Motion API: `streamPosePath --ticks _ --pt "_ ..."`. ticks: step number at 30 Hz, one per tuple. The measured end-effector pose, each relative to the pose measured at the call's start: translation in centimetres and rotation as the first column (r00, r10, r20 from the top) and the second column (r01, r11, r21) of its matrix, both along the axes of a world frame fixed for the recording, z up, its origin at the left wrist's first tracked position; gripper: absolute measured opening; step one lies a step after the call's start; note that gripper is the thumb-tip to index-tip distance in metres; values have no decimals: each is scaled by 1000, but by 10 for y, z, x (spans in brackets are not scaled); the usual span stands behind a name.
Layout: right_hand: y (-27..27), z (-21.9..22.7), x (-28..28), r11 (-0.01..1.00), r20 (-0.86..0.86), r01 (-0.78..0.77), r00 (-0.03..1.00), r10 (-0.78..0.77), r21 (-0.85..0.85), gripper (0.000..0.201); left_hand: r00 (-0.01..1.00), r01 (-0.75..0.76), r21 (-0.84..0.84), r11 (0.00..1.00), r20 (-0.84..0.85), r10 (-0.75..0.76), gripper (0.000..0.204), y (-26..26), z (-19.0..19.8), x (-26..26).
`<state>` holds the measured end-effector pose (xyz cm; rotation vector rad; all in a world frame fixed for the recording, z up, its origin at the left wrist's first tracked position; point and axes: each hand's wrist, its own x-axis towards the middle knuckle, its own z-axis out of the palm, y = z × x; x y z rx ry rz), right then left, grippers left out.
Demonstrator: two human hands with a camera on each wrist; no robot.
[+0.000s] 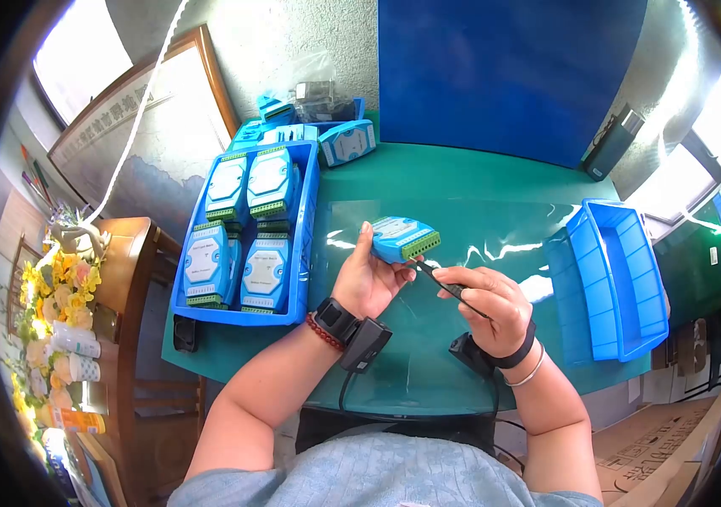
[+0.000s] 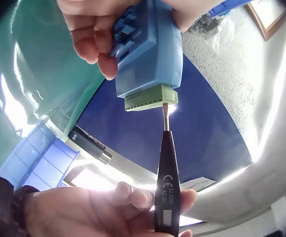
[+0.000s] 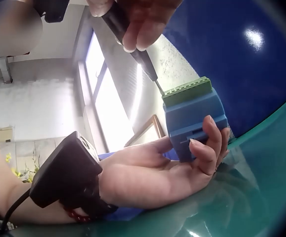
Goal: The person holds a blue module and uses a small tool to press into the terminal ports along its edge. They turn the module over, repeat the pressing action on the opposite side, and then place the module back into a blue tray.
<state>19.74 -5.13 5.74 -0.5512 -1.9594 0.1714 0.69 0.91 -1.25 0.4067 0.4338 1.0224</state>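
Note:
My left hand [image 1: 370,279] grips a blue module [image 1: 396,240] with a green terminal block [image 1: 421,245] on its edge. In the left wrist view, the thumb and fingers hold the blue housing [image 2: 155,54] from both sides. My right hand [image 1: 495,308] pinches a black screwdriver [image 1: 462,296] between thumb and fingers. The screwdriver's metal tip [image 2: 166,113] meets one end of the green block [image 2: 150,98]. The right wrist view also has the tip at the end of the block [image 3: 187,91], with the left hand [image 3: 157,170] round the module [image 3: 195,123].
On the left stands a blue bin [image 1: 313,253] holding several similar modules; more modules and a plastic bag lie behind it. An empty-looking blue tray [image 1: 605,287] is at the right. A blue panel [image 1: 504,76] rises at the back, with a dark box [image 1: 615,144] beside it.

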Motion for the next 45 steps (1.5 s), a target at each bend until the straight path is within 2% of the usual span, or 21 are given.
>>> streamPosePath --ticks 12,15,18,21,24,30,34,36,38,41,44,45 --pt "0 -1 1 999 -45 -5 999 3 -44 8 1000 -9 -19 1000 4 9 56 1 -2 0" --pt "2 -6 2 997 -111 -39 993 31 -70 10 1000 -12 -12 1000 3 12 57 1 -2 1" --pt "4 -13 -2 993 -246 -109 965 94 -49 18 1000 -21 -17 1000 -5 21 56 0 0 1" --pt "6 -15 4 989 -222 -113 971 90 -92 23 1000 -26 -25 999 -17 25 56 0 1 1" --pt "6 -15 3 979 -299 -157 947 114 -126 21 999 -30 -15 999 -17 30 55 -1 1 2" --pt "5 -13 4 960 -383 -172 920 78 -219 22 1000 -24 9 1000 -7 24 54 0 -4 1" --pt "8 -13 7 943 -462 -126 886 -32 -308 25 997 -78 -12 997 21 79 51 -3 5 4" --pt "12 -12 12 932 -498 -48 854 -149 -360 29 993 -113 -17 993 30 114 49 -4 5 4" --pt "13 -5 11 886 -611 -25 733 -298 -463 30 990 -143 0 990 18 143 46 -2 1 4" --pt "20 -2 17 802 -690 -125 597 -409 -584 33 984 -167 104 980 -44 173 41 -2 -3 2" --pt "27 -15 26 658 -622 -223 629 -467 -719 34 986 -134 186 973 -70 149 39 -5 -5 -1" --pt "28 -14 25 584 -609 -297 647 -459 -755 36 995 -101 176 979 21 99 40 -4 -6 -2"
